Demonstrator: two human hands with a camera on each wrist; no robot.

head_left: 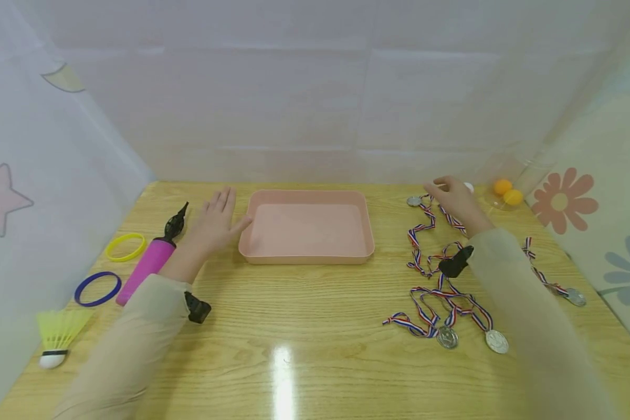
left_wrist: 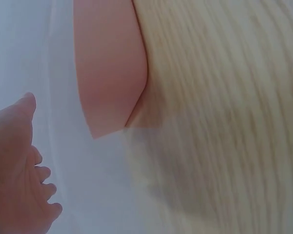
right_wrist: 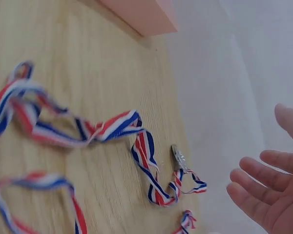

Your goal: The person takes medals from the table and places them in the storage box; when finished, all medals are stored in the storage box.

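Left hand (head_left: pixel 213 221) flat on light wooden table (head_left: pixel 304 326), fingers spread, thumb tip touching rim of shallow pink plastic tray (head_left: pixel 307 255). Right hand (head_left: pixel 454 198) over far end of silver medal on red-white-blue ribbon (right_wrist: pixel 178 158), fingers relaxed and apart, gripping nothing. More ribboned silver medals (head_left: pixel 446 318) lie near right sleeve. Pink pump (head_left: pixel 149 262) beside left wrist.

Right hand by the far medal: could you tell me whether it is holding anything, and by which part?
Nothing is held. The right hand is open beside the medal and its ribbon, fingers clear of both.
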